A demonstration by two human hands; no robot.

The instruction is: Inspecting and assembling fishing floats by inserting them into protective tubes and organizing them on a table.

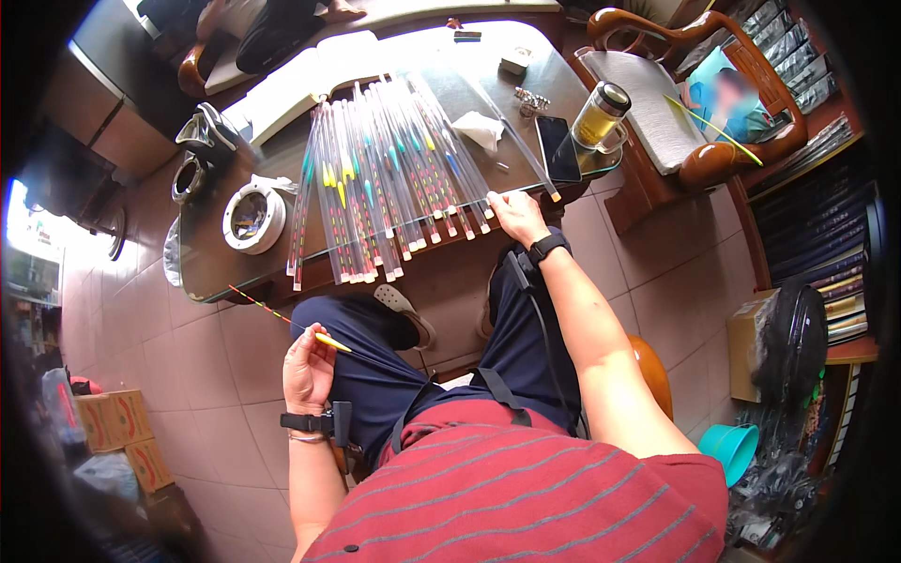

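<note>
My left hand (308, 372), above my left thigh, is closed in a pinch on a fishing float (330, 342). The float has a slim yellow body and a thin striped antenna pointing up and left. At the table's front edge, my right hand (519, 219) has its fingers closed at the end of a clear plastic tube (477, 192). Many similar clear tubes (375, 178) lie side by side across the glass-topped table (208, 267), their pale-capped ends overhanging the front edge. Inside them show floats with yellow, green or blue bodies and striped antennas.
Around the tubes are a white ring-shaped spool (253, 218), a crumpled tissue (480, 129), a phone (557, 150) and a glass mug (599, 117). An open book (282, 89) lies behind. A wooden armchair (648, 122) stands right; cartons (114, 420) sit on the left floor.
</note>
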